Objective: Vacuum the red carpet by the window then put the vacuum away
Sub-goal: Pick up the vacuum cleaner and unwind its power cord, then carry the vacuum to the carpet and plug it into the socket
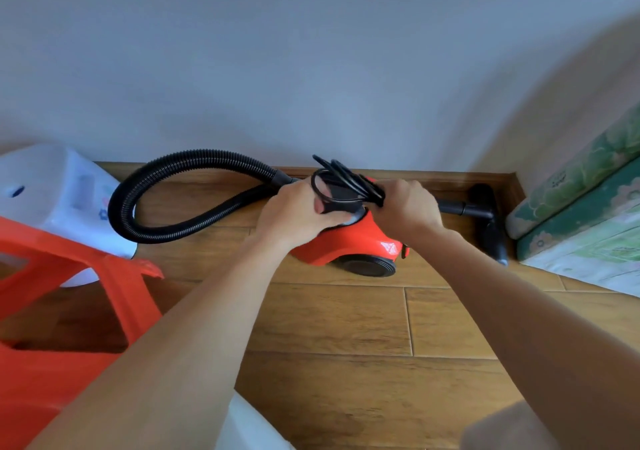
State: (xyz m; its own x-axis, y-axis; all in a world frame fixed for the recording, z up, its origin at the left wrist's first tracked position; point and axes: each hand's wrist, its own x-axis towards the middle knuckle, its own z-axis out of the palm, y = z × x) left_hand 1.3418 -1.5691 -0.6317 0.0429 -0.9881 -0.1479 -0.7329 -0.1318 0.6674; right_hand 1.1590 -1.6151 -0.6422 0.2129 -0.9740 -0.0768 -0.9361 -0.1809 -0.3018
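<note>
1. Vacuum [349, 241] is sitting on the wooden floor [329, 318] against the wall, so the putting-away step is probably under way.
2. Left grip [294, 214] and right grip [405, 210] are both curling around the coiled black cord [343, 183] on top of it.
3. Next move is calling for seating the coil securely before letting go.
4. White plastic object [52, 186] is standing behind the red stool [52, 276] — whether it is holding anything is not showing.

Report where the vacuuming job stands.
Done, apparently: the vacuum sits parked by the wall, hose looped on the floor; no carpet is in view. In hand: left hand and right hand grip the coiled cord on top of it. Left: stowing that cord and letting go.
</note>
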